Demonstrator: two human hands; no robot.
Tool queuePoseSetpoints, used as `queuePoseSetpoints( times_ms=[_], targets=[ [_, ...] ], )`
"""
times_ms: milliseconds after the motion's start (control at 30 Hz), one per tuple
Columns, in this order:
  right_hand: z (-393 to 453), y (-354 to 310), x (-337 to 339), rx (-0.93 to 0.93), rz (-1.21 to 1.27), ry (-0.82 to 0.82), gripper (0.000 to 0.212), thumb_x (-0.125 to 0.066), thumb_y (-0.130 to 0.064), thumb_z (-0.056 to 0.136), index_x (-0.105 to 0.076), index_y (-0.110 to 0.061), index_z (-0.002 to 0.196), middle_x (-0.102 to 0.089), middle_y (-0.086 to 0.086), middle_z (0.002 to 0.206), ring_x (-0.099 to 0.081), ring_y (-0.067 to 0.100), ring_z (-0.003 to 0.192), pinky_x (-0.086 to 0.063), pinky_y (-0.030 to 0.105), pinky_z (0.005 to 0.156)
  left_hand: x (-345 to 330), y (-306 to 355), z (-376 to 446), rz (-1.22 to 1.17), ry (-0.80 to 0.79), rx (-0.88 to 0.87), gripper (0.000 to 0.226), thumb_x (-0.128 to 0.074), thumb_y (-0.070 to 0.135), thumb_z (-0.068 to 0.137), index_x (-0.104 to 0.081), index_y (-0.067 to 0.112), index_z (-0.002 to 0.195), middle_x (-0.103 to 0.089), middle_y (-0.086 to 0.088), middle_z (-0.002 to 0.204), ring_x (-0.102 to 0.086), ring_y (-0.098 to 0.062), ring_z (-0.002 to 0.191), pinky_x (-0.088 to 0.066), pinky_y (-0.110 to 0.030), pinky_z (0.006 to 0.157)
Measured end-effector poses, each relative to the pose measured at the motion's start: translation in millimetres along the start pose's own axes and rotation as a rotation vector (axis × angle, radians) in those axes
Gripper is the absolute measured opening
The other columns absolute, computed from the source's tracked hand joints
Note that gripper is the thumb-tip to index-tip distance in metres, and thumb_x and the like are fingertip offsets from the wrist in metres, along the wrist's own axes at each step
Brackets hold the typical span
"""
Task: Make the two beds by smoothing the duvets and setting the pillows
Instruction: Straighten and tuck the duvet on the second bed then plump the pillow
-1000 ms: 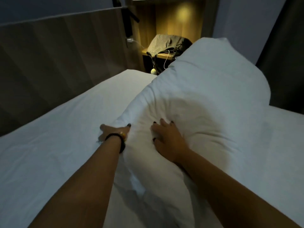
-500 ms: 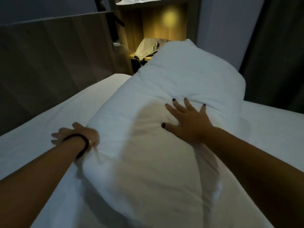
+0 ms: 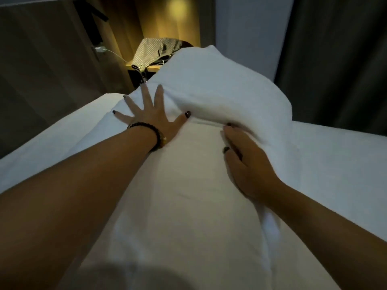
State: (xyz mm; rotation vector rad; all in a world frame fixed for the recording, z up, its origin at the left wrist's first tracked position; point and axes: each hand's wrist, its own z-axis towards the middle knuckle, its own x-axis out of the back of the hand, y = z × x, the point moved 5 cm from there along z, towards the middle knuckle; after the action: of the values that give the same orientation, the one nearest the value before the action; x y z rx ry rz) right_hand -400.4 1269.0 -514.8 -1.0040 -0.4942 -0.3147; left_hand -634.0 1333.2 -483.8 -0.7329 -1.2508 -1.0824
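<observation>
A plump white pillow (image 3: 219,95) lies lengthwise on the white bed (image 3: 52,139), its far end bulging up and its near part flat under my arms. My left hand (image 3: 150,114), with a dark bead bracelet at the wrist, presses flat on the pillow's left side with fingers spread wide. Over on the right side, my right hand (image 3: 249,164) lies on the pillow with its fingertips tucked under the raised fold. A crease runs across the pillow between the two hands.
A dark wooden headboard wall (image 3: 41,65) runs along the left. Beyond the pillow is a lit wooden nightstand niche (image 3: 167,28) holding a dotted bag (image 3: 157,51) and a white charger cable (image 3: 109,51). Dark curtains (image 3: 339,59) hang at the right.
My left hand has left the pillow's left edge and now presses flat on top, fingers spread. My right hand has shifted right, fingertips under the fold. The pillow's near part lies flatter.
</observation>
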Motion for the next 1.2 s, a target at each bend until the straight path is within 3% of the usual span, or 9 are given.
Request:
queuePoseSetpoints(
  times_ms=[133,200,300,400,533,667,767,1033,1200],
  targets=[
    [22.9,16.1,-13.3,0.041,-0.313,-0.132,0.069,-0.025,-0.05,0.09,-0.017,-0.022,0.153,-0.016,0.001,0.16,-0.01,0.014,0.147,-0.004,0.049,0.121,-40.0,-28.9,17.3,-0.15,-0.059,0.105,0.106,-0.014,0.099,0.052,0.027,0.05,0.138,0.017,0.005,0.158,0.004,-0.043,0.143,-0.001,-0.074,0.104],
    [50.3,20.9,-24.0,-0.03,-0.475,-0.138,0.074,-0.017,-0.059,0.087,0.0,-0.029,0.153,0.004,-0.003,0.162,0.008,0.015,0.148,0.012,0.056,0.114,-58.7,-31.3,19.8,-0.157,-0.082,0.127,0.105,-0.011,0.098,0.054,0.026,0.049,0.14,0.016,0.004,0.158,0.002,-0.041,0.144,-0.001,-0.072,0.106],
    [106.8,29.8,-26.7,-0.153,-0.507,0.003,0.075,-0.031,-0.06,0.092,0.006,-0.035,0.152,0.018,-0.001,0.16,0.015,0.021,0.147,0.01,0.065,0.108,-79.4,-29.6,11.8,-0.111,-0.092,0.126,0.103,-0.01,0.095,0.06,0.026,0.044,0.142,0.012,0.0,0.159,-0.002,-0.039,0.144,-0.001,-0.069,0.108],
    [159.9,52.2,-41.8,-0.309,-0.657,-0.124,0.071,-0.02,-0.07,0.091,0.004,-0.042,0.151,0.011,-0.006,0.161,0.014,0.025,0.147,0.006,0.076,0.102,-82.8,-33.8,15.3,-0.026,-0.044,0.066,0.102,-0.011,0.094,0.063,0.018,0.042,0.145,-0.022,-0.011,0.151,-0.036,-0.037,0.127,-0.024,-0.06,0.102],
    [181.6,81.4,-75.6,-0.316,-0.882,-0.308,0.081,0.001,-0.082,0.078,0.014,-0.042,0.148,0.012,-0.003,0.161,0.011,0.033,0.146,0.002,0.077,0.103,-76.2,-57.6,53.4,0.038,-0.05,-0.011,0.098,-0.012,0.094,0.064,0.009,0.046,0.146,-0.046,-0.012,0.116,-0.05,-0.03,0.098,-0.036,-0.045,0.086],
    [191.7,103.6,-99.4,-0.283,-0.92,-0.345,0.084,0.006,-0.082,0.077,0.013,-0.039,0.149,0.01,0.001,0.161,0.005,0.035,0.146,0.002,0.074,0.106,-93.8,-73.8,54.3,-0.084,0.058,0.139,0.101,-0.031,0.088,0.066,-0.013,0.035,0.15,-0.039,-0.014,0.137,-0.039,-0.034,0.125,-0.027,-0.055,0.102],
    [186.8,117.1,-110.5,-0.287,-0.926,-0.353,0.084,0.002,-0.08,0.079,0.01,-0.037,0.151,0.007,0.004,0.162,0.002,0.035,0.147,0.001,0.072,0.107,-111.3,-69.2,45.1,-0.096,-0.017,0.151,0.105,-0.04,0.083,0.067,-0.005,0.031,0.151,-0.021,-0.014,0.152,-0.018,-0.035,0.142,-0.015,-0.067,0.108],
    [176.8,141.3,-119.3,-0.266,-0.797,-0.29,0.08,-0.02,-0.072,0.087,-0.013,-0.029,0.154,-0.008,0.006,0.162,-0.008,0.034,0.147,-0.004,0.067,0.112,-130.5,-61.1,54.3,-0.072,-0.164,0.172,0.105,-0.031,0.086,0.067,0.011,0.037,0.149,-0.013,-0.014,0.156,-0.011,-0.033,0.145,-0.008,-0.067,0.11],
    [184.2,163.1,-135.4,-0.247,-0.78,-0.239,0.078,-0.025,-0.069,0.088,-0.023,-0.025,0.152,-0.016,0.009,0.16,-0.012,0.034,0.147,-0.007,0.065,0.112,-161.5,-58.4,72.7,-0.085,-0.167,0.195,0.103,-0.032,0.083,0.066,-0.003,0.031,0.15,-0.02,-0.018,0.153,-0.02,-0.036,0.143,-0.009,-0.068,0.109]
  ],
)
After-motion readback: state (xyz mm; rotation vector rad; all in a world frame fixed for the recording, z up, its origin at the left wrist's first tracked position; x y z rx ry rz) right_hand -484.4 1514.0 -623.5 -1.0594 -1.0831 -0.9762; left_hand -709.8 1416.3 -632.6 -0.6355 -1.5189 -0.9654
